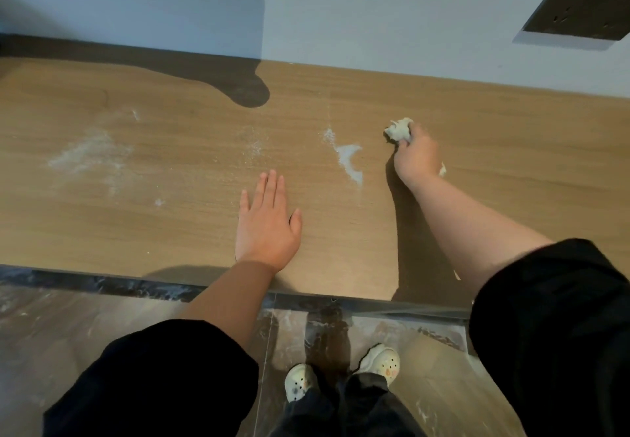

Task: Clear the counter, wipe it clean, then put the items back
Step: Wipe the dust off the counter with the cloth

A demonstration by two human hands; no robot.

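The person leans over a wooden table (511, 170) that runs along a pale wall (375, 20). The left hand (267, 225) lies flat on the table near its front edge, palm down, fingers straight and close together, thumb spread to the side; it holds nothing. The right hand (417, 157) reaches farther back, its fingers curled round a crumpled white wad (398, 130) that it presses onto the table; most of the wad sticks out past the fingertips, and a small white bit shows at the outer side of the hand. Whether the wad is cloth or paper cannot be told. Just left of the wad, between the two hands, lies a patch of white powder (349, 160). Fainter powder is dusted over the middle of the table, and a wider, thin smear (88, 157) lies well to the left. A dark socket (579, 6) sits in the wall at upper right. Both arms wear black sleeves (163, 378) pushed above the elbows. Below the table edge, pale shoes (300, 382) stand on a powder-streaked floor (102, 317).
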